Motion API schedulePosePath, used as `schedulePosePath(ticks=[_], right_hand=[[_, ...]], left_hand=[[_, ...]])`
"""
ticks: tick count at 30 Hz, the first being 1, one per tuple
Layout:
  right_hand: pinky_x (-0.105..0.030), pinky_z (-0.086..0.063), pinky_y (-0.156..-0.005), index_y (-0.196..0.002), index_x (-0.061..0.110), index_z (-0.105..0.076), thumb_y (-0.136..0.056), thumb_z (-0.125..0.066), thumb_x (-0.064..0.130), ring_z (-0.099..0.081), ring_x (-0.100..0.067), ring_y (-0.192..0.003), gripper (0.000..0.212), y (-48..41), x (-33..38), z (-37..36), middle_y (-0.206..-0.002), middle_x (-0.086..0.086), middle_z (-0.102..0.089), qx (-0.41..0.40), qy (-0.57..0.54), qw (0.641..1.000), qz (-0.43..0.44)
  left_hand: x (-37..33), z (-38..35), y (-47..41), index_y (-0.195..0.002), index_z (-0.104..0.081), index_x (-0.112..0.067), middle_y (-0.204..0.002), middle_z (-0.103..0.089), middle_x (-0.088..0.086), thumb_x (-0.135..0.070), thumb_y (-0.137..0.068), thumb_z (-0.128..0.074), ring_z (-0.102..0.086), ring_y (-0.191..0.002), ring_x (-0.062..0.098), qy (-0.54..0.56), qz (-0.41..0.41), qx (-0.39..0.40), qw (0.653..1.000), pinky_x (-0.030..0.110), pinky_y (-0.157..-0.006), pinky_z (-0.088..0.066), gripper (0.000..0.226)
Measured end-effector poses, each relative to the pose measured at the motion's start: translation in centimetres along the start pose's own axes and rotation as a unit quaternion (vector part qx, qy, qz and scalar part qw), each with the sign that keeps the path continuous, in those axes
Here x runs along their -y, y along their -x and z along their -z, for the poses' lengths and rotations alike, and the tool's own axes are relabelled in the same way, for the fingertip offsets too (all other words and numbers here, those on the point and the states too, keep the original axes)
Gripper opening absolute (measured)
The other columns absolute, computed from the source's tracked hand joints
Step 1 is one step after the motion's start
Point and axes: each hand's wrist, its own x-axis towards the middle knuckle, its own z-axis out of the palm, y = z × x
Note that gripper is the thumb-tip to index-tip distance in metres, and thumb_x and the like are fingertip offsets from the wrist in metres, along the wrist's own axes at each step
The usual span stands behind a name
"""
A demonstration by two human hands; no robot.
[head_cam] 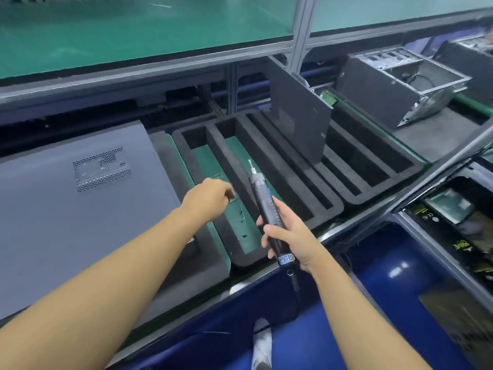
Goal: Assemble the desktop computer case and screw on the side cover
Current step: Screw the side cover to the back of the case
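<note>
Right hand [290, 233] clamped round black cylindrical electric screwdriver [262, 198], long axis pointing away. Left hand [209, 198] curled, grip unclear, over small black screws [242, 235] in black foam tray [330, 206]. Grey metal computer case [66, 209] lies left, nearer the left hand.

Grey computer case [69, 214], flat, left.

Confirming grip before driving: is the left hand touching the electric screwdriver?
Apart. Head view shows green mat between the left hand and the electric screwdriver; only the right hand grips it.
</note>
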Motion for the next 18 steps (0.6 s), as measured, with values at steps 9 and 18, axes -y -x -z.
schedulePosePath(ticks=[9,18], right_hand=[[-0.036,-0.052,-0.057,-0.153,0.037,-0.034,-0.085,-0.069,0.008,-0.059,-0.021,-0.075,0.082,-6.4,-0.5,7.2,-0.104,-0.001,-0.067,0.044,0.027,0.997,-0.064],[-0.036,-0.053,-0.055,-0.158,0.033,-0.026,-0.092,-0.064,0.000,-0.057,-0.018,-0.073,0.083,-8.6,-2.2,9.6,-0.100,-0.001,-0.063,0.059,0.021,0.993,-0.098]], left_hand=[[-0.1,-4.8,-8.9,-0.089,-0.068,-0.030,-0.110,-0.069,-0.001,-0.012,-0.089,-0.060,-0.065,-0.101,0.023,-0.070,0.118,0.157,0.978,0.039,-0.090,-0.055,0.020],[0.6,-12.8,-11.9,-0.095,-0.062,-0.027,-0.106,-0.068,-0.007,-0.024,-0.088,-0.060,-0.054,-0.109,0.018,-0.394,0.055,0.194,0.897,0.037,-0.094,-0.027,0.008]])
